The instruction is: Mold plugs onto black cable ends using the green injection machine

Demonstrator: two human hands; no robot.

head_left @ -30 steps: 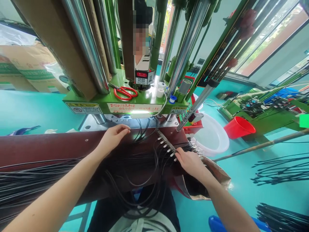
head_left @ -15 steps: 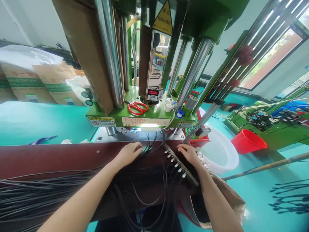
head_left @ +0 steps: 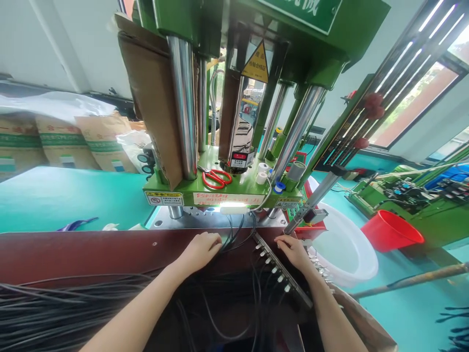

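At press base (head_left: pixel 183 188) | left fingers (head_left: pixel 215 239) curled against cables (head_left: pixel 236 230) | right fingers (head_left: pixel 283 240) flat beside rack (head_left: pixel 282 275)

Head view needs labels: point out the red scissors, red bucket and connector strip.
red scissors (head_left: pixel 219 179), head view, where the handles meet
red bucket (head_left: pixel 384 242), head view, on its outer wall
connector strip (head_left: pixel 284 270), head view, middle of the bar

Maroon bench (head_left: pixel 91 249) — black cables (head_left: pixel 54 303) across it
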